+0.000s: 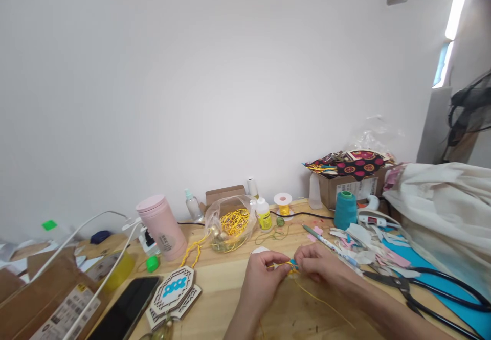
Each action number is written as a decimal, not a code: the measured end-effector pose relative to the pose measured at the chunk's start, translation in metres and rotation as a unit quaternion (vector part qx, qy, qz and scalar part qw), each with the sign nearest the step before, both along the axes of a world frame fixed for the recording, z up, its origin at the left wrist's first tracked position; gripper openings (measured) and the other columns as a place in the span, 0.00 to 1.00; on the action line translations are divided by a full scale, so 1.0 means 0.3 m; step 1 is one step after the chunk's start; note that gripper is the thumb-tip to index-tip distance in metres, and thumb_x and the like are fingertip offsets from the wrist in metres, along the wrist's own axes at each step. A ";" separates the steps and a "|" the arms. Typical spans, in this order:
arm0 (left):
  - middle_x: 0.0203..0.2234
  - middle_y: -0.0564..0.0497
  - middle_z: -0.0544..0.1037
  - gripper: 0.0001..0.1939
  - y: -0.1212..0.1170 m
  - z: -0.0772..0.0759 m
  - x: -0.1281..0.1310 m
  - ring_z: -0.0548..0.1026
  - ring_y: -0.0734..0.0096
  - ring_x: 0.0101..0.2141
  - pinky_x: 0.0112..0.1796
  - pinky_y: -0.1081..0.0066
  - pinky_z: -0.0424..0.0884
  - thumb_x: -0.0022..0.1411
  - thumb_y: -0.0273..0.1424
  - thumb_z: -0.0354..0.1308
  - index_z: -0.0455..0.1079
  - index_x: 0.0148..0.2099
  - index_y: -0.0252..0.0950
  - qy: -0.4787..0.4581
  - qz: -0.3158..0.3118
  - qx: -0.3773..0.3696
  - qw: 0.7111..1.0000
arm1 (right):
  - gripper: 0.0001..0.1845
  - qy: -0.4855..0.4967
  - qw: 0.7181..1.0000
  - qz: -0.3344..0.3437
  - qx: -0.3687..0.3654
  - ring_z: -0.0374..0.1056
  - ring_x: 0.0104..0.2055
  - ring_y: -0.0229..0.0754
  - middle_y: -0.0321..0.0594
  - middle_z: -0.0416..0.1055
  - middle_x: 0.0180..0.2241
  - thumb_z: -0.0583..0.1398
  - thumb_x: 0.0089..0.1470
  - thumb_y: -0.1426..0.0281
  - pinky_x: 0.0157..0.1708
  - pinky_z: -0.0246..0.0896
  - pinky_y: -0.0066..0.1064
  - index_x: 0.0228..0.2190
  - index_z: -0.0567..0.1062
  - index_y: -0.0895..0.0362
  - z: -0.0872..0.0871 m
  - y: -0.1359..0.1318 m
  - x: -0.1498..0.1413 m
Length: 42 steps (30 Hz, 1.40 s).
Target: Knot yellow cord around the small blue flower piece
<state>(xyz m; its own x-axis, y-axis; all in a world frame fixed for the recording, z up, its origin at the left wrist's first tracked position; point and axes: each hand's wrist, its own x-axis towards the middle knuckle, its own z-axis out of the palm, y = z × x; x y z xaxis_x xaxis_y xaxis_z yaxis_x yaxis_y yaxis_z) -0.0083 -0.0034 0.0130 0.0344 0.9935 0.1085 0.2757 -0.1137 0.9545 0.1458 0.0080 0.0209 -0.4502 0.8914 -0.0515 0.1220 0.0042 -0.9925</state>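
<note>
Close together over the front middle of the table are my left hand [265, 273] and my right hand [316, 262]. Both pinch a yellow cord [326, 303], with a small blue bit [293, 263] at the right fingertips. One loose end of the cord trails down to the right across the wood. A white piece [260, 250] shows partly behind my left hand; the rest of it is hidden. Left of my hands lies a stack of octagonal wooden plaques [174, 290] with a blue pattern and a twisted yellow cord loop [194, 250].
Black-handled scissors [402, 282], paper scraps [362, 240], a pen [332, 247] and a teal thread cone [346, 210] lie right. Behind stand a glue bottle [263, 213] and a bag of yellow cord [232, 225]. A pink tumbler [161, 227] and a phone [125, 309] are left.
</note>
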 end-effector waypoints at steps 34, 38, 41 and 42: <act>0.18 0.52 0.73 0.07 -0.005 0.017 0.008 0.68 0.73 0.22 0.23 0.76 0.61 0.39 0.31 0.58 0.71 0.24 0.32 -0.022 0.014 -0.013 1.000 | 0.11 -0.259 0.915 -0.069 0.301 0.58 0.21 0.35 0.34 0.67 0.19 0.51 0.46 0.69 0.20 0.46 0.23 0.21 0.71 0.57 -0.016 -0.017 -0.023; 0.20 0.50 0.73 0.09 -0.004 0.011 0.005 0.68 0.72 0.23 0.23 0.76 0.62 0.41 0.33 0.58 0.72 0.26 0.32 -0.012 -0.001 -0.005 1.000 | 0.14 -0.219 0.932 -0.044 0.286 0.58 0.22 0.34 0.34 0.66 0.19 0.49 0.48 0.68 0.21 0.48 0.22 0.19 0.71 0.59 -0.027 -0.019 -0.027; 0.17 0.51 0.73 0.11 -0.002 0.000 0.001 0.67 0.74 0.20 0.21 0.77 0.60 0.40 0.34 0.59 0.72 0.26 0.31 -0.015 0.000 -0.012 1.000 | 0.14 -0.191 0.945 -0.045 0.260 0.58 0.22 0.34 0.34 0.67 0.19 0.50 0.48 0.67 0.21 0.48 0.22 0.20 0.72 0.59 -0.039 -0.014 -0.027; 0.16 0.52 0.72 0.11 0.000 -0.004 0.001 0.67 0.75 0.19 0.20 0.77 0.59 0.40 0.34 0.59 0.72 0.25 0.31 -0.021 0.003 -0.018 1.000 | 0.14 -0.182 0.950 -0.045 0.251 0.58 0.23 0.34 0.34 0.67 0.19 0.50 0.48 0.66 0.21 0.49 0.22 0.21 0.72 0.59 -0.044 -0.012 -0.026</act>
<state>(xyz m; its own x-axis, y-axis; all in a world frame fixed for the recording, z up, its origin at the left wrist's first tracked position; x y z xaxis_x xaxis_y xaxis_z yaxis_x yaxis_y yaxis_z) -0.0081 -0.0035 0.0119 0.0254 0.9969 0.0743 0.2357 -0.0782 0.9687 0.1379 0.0044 0.0078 -0.4054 0.8787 0.2522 0.4793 0.4392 -0.7599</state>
